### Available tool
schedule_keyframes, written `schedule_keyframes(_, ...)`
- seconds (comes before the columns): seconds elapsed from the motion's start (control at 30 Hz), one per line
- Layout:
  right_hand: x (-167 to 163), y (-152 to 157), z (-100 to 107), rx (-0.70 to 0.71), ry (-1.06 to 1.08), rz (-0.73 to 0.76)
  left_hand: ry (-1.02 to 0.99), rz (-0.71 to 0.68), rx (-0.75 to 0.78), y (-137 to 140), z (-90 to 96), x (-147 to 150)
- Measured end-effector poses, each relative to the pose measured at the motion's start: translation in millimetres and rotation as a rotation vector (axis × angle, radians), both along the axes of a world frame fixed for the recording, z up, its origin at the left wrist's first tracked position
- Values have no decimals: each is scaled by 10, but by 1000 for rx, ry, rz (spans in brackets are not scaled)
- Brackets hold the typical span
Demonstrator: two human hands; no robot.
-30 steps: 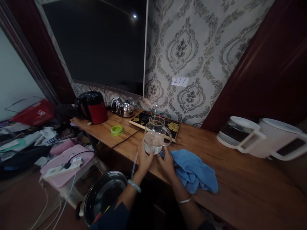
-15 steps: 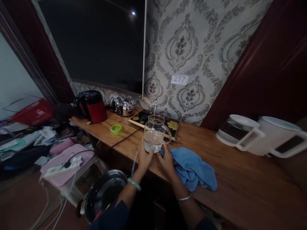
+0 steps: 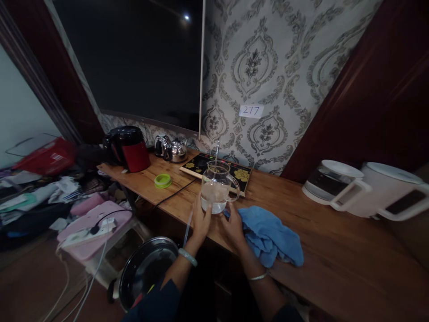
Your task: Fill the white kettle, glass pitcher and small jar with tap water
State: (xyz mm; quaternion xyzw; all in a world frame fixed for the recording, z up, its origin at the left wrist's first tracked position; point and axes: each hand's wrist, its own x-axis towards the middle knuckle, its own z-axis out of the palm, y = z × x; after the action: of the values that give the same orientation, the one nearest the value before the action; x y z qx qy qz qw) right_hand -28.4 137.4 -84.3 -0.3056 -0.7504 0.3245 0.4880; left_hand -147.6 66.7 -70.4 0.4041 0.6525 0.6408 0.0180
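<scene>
A clear glass jug (image 3: 214,193) stands upright near the table's front edge, partly filled with clear liquid and with its handle to the right. My left hand (image 3: 201,220), below a pale green bangle, curves around the jug's lower left side. At the lower right, under the handle, my right hand (image 3: 232,223) has its fingers against the jug; some of them are hidden. A blue cloth (image 3: 273,235) lies crumpled beside my right hand. Behind the jug is a black panel with gold flowers (image 3: 243,174), and a thin metal spout (image 3: 217,150) rises there.
A lime-green ring-shaped lid (image 3: 162,181) and a red-and-black kettle (image 3: 134,154) are on the left, near small metal pots (image 3: 176,150). White-handled jugs (image 3: 335,181) stand at the right. Below the table's edge is a dark basin (image 3: 147,268), beside a pink stool (image 3: 94,223) bearing a power strip.
My left thumb has shifted slightly along the jug's base. The jug and my right hand look almost unmoved.
</scene>
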Motion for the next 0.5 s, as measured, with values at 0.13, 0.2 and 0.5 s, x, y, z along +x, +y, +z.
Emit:
schedule_keyframes(0.13, -5, -2, -8, -7, -9, -9, -5, 4, -2, 6, -9, 1)
schedule_keyframes(0.2, -7, -2, -15, -4, -19, -24, -4, 10, 1, 9, -21, -1)
schedule_keyframes(0.5, -11, -27, 7, -17, -4, -7, 9, -1, 15, 9, -34, -9)
